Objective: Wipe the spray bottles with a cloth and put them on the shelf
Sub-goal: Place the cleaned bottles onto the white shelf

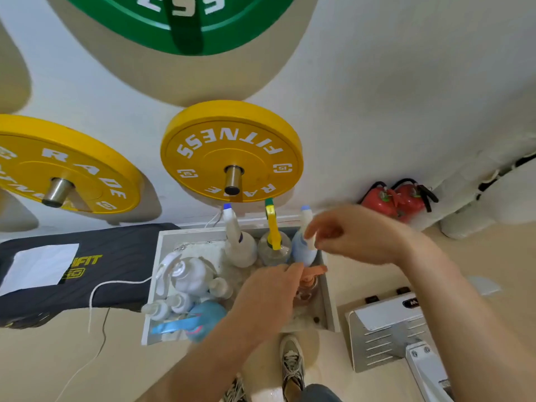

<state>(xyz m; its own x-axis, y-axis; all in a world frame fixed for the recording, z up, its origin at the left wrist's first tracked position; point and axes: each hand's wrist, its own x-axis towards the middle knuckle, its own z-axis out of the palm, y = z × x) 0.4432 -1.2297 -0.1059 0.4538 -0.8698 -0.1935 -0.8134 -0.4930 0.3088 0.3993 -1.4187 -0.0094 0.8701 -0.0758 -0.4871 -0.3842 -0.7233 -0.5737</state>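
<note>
A white open shelf box (329, 300) stands on the floor against the wall. At its back, three spray bottles stand upright: a white one with a blue tip (240, 248), a clear one with a yellow and green sprayer (274, 245), and a pale blue one (300, 252). My right hand (348, 236) pinches the white sprayer of the pale blue bottle. My left hand (269, 294) reaches down and its fingers curl on the head of an orange spray bottle (309, 285) in front. A blue cloth-like bundle (203, 317) lies at the box's front left.
Several small white bottles (185, 280) lie in the left half of the box. Yellow weight plates (232, 152) hang on wall pegs just above it. A black bench pad (72, 271) is on the left, a white machine base (385, 329) on the right, red extinguishers (397, 198) behind.
</note>
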